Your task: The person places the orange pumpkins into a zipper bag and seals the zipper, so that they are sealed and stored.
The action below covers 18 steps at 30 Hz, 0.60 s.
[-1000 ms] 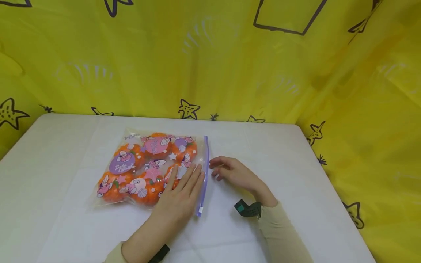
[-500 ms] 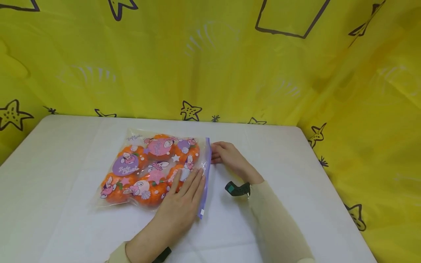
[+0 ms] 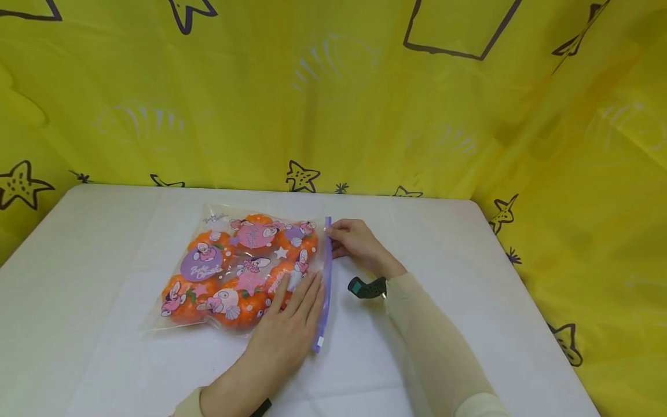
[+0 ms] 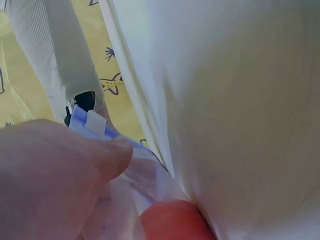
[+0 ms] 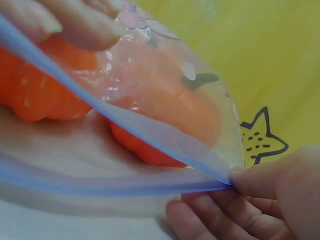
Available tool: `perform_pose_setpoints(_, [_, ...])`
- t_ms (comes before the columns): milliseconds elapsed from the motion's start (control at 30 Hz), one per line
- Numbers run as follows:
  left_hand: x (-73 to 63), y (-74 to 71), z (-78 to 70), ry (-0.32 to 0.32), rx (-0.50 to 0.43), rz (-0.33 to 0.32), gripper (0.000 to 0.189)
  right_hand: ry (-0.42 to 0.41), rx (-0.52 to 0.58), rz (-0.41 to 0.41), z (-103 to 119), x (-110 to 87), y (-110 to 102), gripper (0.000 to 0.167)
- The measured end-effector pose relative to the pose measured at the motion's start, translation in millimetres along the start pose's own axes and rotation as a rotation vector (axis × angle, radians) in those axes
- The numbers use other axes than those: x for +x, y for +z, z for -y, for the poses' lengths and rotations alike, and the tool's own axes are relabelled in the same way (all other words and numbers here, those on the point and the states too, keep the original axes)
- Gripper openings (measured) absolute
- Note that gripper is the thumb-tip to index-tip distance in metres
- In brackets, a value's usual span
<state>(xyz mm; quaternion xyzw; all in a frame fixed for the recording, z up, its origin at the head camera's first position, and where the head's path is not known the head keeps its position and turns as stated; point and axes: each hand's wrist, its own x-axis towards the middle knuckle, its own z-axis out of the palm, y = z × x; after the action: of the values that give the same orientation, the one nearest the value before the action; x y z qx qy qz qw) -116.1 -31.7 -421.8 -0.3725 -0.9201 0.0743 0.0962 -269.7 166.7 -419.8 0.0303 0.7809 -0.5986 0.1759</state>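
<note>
A clear printed zip bag (image 3: 250, 266) lies flat, with several orange pumpkin-shaped things (image 5: 170, 110) inside, at least one showing a green stem. Its purple zip edge (image 3: 328, 272) faces right, and the two strips stand apart in the right wrist view. At the near end of the zip sits the white slider (image 3: 320, 341). My left hand (image 3: 286, 324) rests on the bag near the zip, fingers straight. My right hand (image 3: 359, 243) pinches the far corner of the zip edge between thumb and fingers. In the left wrist view, the left thumb (image 4: 107, 152) lies near the slider.
The bag lies on a white-covered table (image 3: 443, 278). A yellow curtain (image 3: 234, 104) with drawn starfish hangs behind and to the right. A dark band with a camera (image 3: 367, 288) is on the right wrist.
My right hand has moved away from me along the zip edge and now pinches its far corner. My left hand has stayed on the bag.
</note>
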Motion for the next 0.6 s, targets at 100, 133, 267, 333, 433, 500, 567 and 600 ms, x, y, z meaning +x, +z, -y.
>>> perform_pose_setpoints(100, [-1.0, 0.8, -2.4, 0.013, 0.005, -0.022, 0.068, -0.001, 0.033, -0.005, -2.1, 1.7, -0.2, 0.026])
perform_pose_setpoints(133, [-1.2, 1.0, -3.2, 0.018, 0.011, -0.034, 0.063, 0.000, 0.040, -0.012, -3.0, 2.4, -0.3, 0.026])
perform_pose_setpoints(267, [-1.2, 1.8, -5.4, 0.034, 0.036, -0.072, 0.050, 0.018, 0.058, -0.062, -4.8, 4.6, 0.8, 0.025])
perform_pose_setpoints(333, [-1.1, 2.1, -6.1, 0.033, 0.034, -0.082, 0.048, 0.024, 0.054, -0.086, -5.0, 5.4, 2.1, 0.025])
perform_pose_setpoints(433, [-0.3, 3.2, -7.0, 0.030, 0.036, -0.090, 0.046, 0.027, 0.046, -0.109, -4.7, 5.1, 3.9, 0.025])
perform_pose_setpoints(500, [0.5, 4.1, -7.2, 0.031, 0.035, -0.086, 0.046, 0.030, 0.044, -0.120, -4.8, 4.9, 4.2, 0.026])
perform_pose_setpoints(567, [1.0, 4.7, -7.1, 0.030, 0.030, -0.075, 0.046, 0.033, 0.039, -0.126, -5.8, 4.6, 3.9, 0.026])
perform_pose_setpoints(600, [1.3, 4.9, -7.1, 0.027, 0.020, -0.071, 0.046, 0.036, 0.036, -0.127, -6.2, 4.3, 3.6, 0.026])
